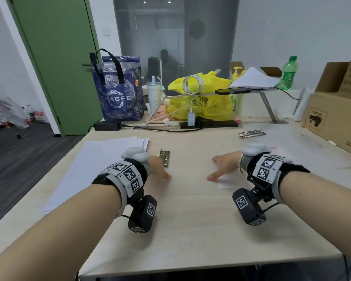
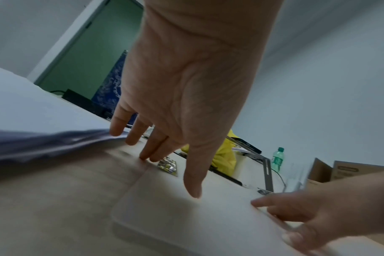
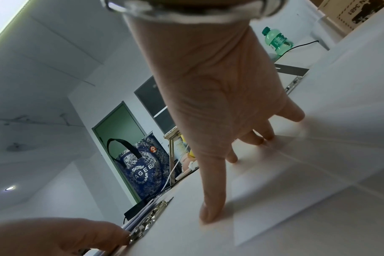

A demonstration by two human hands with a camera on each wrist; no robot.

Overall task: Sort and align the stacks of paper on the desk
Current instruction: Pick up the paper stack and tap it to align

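Observation:
A loose, fanned stack of white paper lies on the left of the desk; it also fills the left of the left wrist view. My left hand is open just right of the stack, fingers straight and tips down at the desk by a metal binder clip. My right hand is open with spread fingers pressing on a single white sheet, which shows under the palm. More white paper lies on the raised shelf at the back.
A second metal clip lies further back. Behind stand a blue tote bag, a yellow bag, a shelf with two phones, a green bottle, cables and a power strip. Cardboard boxes line the right edge.

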